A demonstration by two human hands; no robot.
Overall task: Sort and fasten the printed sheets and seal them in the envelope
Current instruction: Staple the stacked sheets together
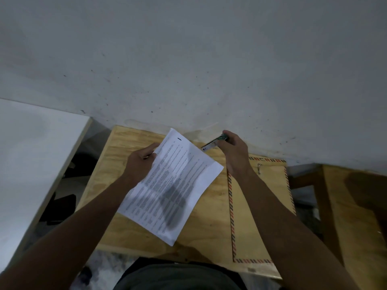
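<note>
The printed sheets (173,185) are held tilted above the wooden counter (125,233), long axis running from near left to far right, with a dark mark near the far corner. The left hand (140,160) grips their left edge. Just beside that far corner, the right hand (234,151) clasps a small stapler (213,142), nose toward the sheets. The striped-border envelope (261,216) lies flat under the right forearm.

- Desk (129,233): pale plywood, matt, grain showing.
- Sheets (173,185): thin white paper, printed.
- Envelope (251,216): matt brown paper, striped border.
- Stapler (213,142): shiny metal, green part.
</note>
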